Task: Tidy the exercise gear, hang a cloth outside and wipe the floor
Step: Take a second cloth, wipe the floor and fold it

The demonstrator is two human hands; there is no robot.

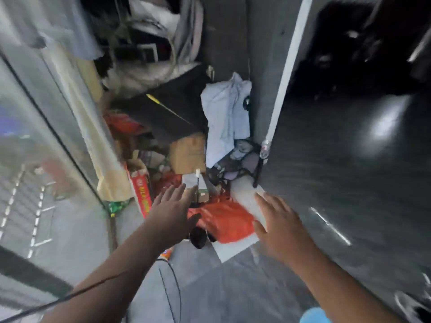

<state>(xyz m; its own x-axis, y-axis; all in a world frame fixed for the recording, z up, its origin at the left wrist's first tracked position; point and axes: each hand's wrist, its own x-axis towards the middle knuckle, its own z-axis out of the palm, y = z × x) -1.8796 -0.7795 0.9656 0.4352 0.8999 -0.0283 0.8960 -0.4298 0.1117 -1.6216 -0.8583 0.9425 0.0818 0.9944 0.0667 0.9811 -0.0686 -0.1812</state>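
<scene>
Both hands are spread open and empty over the orange bag [224,223]: the left hand [171,213] at its left end, the right hand [281,226] at its right, and the pale cloth [225,117] well beyond the bag.

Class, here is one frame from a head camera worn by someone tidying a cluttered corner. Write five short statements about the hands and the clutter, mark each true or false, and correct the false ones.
1. Both hands are empty, fingers spread. True: the left hand and right hand hold nothing.
2. An orange bag lies on the floor between the hands. True.
3. The right hand grips a plastic bottle. False: the bottle stands apart from it, beside the white door edge.
4. The pale blue cloth is hanging outside. False: it is draped over the clutter indoors.
5. The red box lies right of the orange bag. False: it lies to its left, by the window.
</scene>
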